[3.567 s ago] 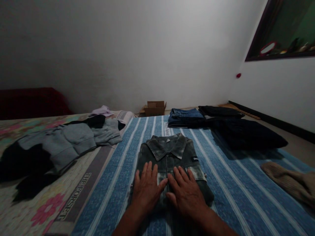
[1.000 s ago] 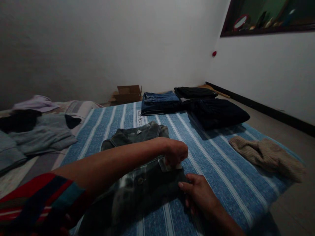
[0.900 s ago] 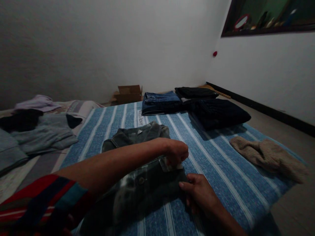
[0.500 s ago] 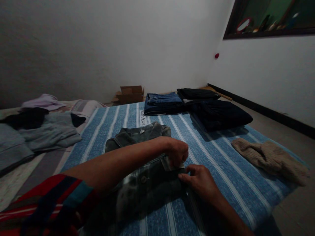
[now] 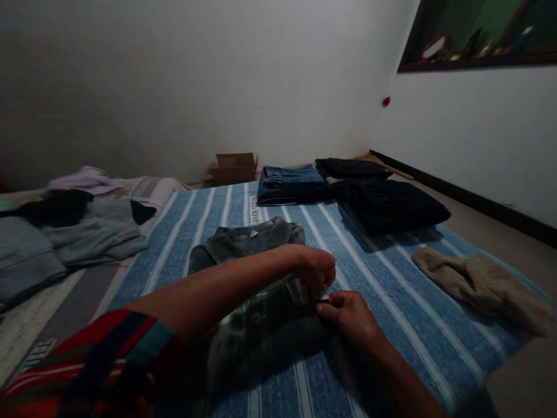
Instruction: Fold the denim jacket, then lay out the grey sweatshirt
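A dark grey-green denim jacket [image 5: 261, 319] lies partly folded in front of me, its collar pointing away and a button showing on its front. My left arm reaches across it from the left. With fingers closed, my left hand [image 5: 317, 270] pinches a pale part at the jacket's right edge. Just beside it my right hand [image 5: 352, 316] grips the same edge between thumb and fingers. The two hands almost touch. My left forearm hides part of the jacket's middle, and its near lower side is lost in shadow.
Folded blue jeans [image 5: 291, 184] and dark folded clothes [image 5: 389, 203] lie at the far side of the blue striped bedcover [image 5: 378, 284]. A knitted beige garment [image 5: 478, 284] rests at the right edge. Grey clothes [image 5: 96, 232] are at left; a cardboard box [image 5: 235, 168] stands behind.
Both hands remain at the jacket's right edge. My left fingers have shifted slightly, and the pale piece by them looks a little raised. The whole view has moved slightly.
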A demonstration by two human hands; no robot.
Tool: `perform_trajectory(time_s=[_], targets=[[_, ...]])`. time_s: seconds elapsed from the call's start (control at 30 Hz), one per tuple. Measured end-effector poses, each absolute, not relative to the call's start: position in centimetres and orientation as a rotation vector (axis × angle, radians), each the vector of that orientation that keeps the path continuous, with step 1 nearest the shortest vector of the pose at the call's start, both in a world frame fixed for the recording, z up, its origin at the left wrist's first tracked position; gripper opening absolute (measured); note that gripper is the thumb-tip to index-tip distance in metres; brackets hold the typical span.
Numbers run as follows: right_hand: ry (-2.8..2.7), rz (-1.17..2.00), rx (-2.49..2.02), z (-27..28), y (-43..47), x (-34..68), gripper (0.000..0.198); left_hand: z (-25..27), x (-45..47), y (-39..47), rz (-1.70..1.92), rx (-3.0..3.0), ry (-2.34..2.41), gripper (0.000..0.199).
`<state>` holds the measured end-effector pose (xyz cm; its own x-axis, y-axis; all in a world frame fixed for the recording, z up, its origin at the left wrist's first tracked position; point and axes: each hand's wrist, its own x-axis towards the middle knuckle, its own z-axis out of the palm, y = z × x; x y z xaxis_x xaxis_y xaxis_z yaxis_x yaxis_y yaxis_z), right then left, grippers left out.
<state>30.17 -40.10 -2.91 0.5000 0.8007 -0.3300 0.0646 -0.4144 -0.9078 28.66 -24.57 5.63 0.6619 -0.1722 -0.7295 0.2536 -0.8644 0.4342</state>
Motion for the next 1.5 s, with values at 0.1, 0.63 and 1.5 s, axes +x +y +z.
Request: perform_trajectory(time_s=[0.1, 0.63, 1.5], targets=[[-0.703, 0.954, -1.818, -3.5, -40.0, 29.9, 0.026, 5.3, 28.6, -24.4, -1.103, 2.382, -0.002, 0.016], [-0.631, 1.008, -1.757, -4.1, -39.9, 30.0, 0.031, 6.9, 29.6, -21.9, -1.176, 2.561, 0.13, 0.014], [-0.672, 1.026, -1.748, -3.9, -38.6, 30.5, 0.032, 5.5, 21.8, -21.6, -0.241, 3.021, 0.132, 0.044]])
